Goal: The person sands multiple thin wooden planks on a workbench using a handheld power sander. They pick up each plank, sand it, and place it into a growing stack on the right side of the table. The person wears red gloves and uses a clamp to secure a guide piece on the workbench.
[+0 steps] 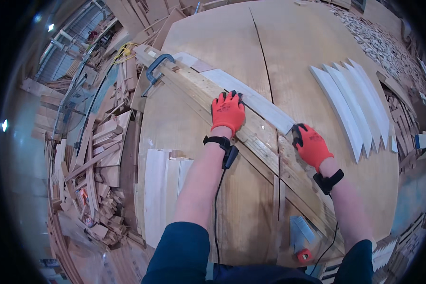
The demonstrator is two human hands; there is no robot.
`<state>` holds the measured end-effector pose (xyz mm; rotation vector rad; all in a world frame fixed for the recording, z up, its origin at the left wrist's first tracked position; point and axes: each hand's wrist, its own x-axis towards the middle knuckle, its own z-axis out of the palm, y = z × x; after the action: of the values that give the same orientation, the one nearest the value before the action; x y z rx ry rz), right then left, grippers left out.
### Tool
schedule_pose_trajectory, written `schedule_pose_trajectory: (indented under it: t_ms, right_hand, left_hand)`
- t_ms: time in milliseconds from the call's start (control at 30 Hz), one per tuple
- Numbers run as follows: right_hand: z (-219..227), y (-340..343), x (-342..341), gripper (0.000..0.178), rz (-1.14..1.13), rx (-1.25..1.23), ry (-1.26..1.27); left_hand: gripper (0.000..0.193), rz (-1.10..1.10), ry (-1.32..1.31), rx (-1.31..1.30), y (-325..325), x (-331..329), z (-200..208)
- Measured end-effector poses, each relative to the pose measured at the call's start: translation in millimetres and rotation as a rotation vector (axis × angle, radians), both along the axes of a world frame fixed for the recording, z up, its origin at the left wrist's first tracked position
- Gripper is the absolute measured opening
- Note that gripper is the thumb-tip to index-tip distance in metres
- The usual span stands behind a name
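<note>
A long white board lies slantwise along the far side of a thick timber beam. My left hand, in a red glove with dark fingertips, rests over the beam, its fingers bent and closed on the board's near edge. At the board's right end, my gloved right hand is closed, with thumb and fingers curled at the corner. The undersides of both hands' fingers are hidden. A blue C-clamp grips the beam's far left end.
Several white boards with pointed ends lie fanned out at right. More pale boards are at left. A red tape measure and a metal plate lie near me. Wood offcuts pile up beside the plywood table.
</note>
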<state>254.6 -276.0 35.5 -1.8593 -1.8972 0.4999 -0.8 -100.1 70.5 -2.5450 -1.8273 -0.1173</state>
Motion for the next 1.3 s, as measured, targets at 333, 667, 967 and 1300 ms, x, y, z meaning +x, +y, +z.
schedule_pose_trajectory:
  t_ms: [333, 667, 967, 1300]
  right_hand:
    - [36, 67, -11, 0.046, -0.051, -0.429, -0.173]
    - [-7, 230, 10, 0.051, -0.135, -0.39, -0.178]
    - [-61, 401, 16, 0.053, -0.139, -0.41, -0.164]
    - [-70, 479, 6, 0.049, -0.135, -0.364, -0.119]
  left_hand:
    - [0.049, 0.046, -0.007, -0.039, 105, 19, -9]
    - [0.047, 0.071, -0.014, -0.044, 264, 40, -49]
    - [0.049, 0.114, -0.001, -0.085, 429, 33, -87]
    - [0.05, 0.117, 0.021, -0.075, 510, 25, -109]
